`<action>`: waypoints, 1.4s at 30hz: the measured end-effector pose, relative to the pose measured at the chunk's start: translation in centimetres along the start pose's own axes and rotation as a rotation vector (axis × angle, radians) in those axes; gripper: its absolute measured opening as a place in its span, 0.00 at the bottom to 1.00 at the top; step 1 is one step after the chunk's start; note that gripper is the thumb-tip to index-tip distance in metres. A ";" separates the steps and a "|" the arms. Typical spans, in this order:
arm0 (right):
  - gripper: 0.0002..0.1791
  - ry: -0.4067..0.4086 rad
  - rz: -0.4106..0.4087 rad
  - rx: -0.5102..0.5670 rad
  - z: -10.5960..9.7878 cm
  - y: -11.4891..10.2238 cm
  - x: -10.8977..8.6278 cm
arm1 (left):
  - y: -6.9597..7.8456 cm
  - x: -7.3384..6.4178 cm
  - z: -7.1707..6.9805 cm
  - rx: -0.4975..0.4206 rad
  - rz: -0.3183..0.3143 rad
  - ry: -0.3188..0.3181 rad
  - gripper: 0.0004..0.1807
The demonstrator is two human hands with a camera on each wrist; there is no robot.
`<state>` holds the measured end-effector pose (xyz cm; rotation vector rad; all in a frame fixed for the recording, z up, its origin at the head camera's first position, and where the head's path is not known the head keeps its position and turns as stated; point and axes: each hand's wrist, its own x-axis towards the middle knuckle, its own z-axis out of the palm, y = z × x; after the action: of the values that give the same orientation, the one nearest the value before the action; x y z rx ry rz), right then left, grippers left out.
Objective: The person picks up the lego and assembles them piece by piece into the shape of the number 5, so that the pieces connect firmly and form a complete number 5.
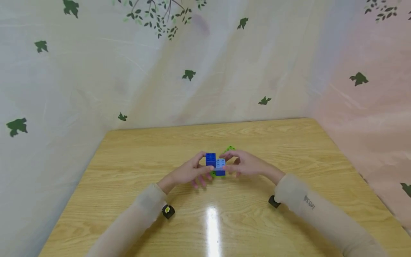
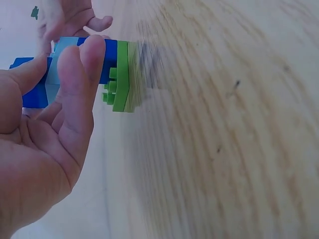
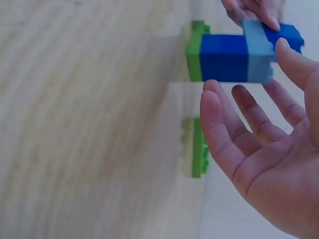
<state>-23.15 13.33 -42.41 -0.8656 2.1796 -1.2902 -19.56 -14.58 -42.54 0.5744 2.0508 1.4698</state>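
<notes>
A small stack of toy building bricks stands on the table between both hands. At its foot is a green plate [image 2: 122, 77], under a dark blue brick [image 3: 224, 58]. On that lies a light blue brick [image 1: 220, 164], and an upper dark blue brick [image 1: 210, 158] sits on its left part. My left hand [image 1: 187, 171] holds the upper dark blue brick between thumb and fingers, its fingers also alongside the light blue one. My right hand [image 3: 279, 149] is at the stack's right side, fingers spread and loosely bent, thumb tip close to the light blue brick; contact is unclear.
Another green studded piece [image 3: 197, 147] lies on the table, partly behind my right hand in the head view. The wooden table [image 1: 144, 142] ends at a patterned cloth [image 1: 224, 89] at the back. Dark wrist devices [image 1: 168, 211] hang below both sleeves.
</notes>
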 end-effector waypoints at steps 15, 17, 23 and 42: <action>0.31 0.099 0.048 -0.100 -4.3 2.9 0.6 | -0.3 0.4 0.7 -0.018 -0.002 0.018 0.23; 0.32 0.092 0.063 -0.118 -4.3 3.4 0.7 | -0.1 0.4 0.8 -0.015 -0.004 0.023 0.23; 0.34 0.102 0.067 -0.228 -4.1 4.1 1.0 | 0.1 0.7 1.1 0.000 -0.003 0.033 0.23; 0.24 0.055 0.054 -0.457 -2.8 3.7 2.6 | -0.3 0.1 0.9 0.004 -0.034 0.067 0.24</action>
<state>-27.88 14.46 -44.61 -0.9352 2.5724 -0.8057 -19.08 -13.97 -43.08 0.4956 2.1049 1.4847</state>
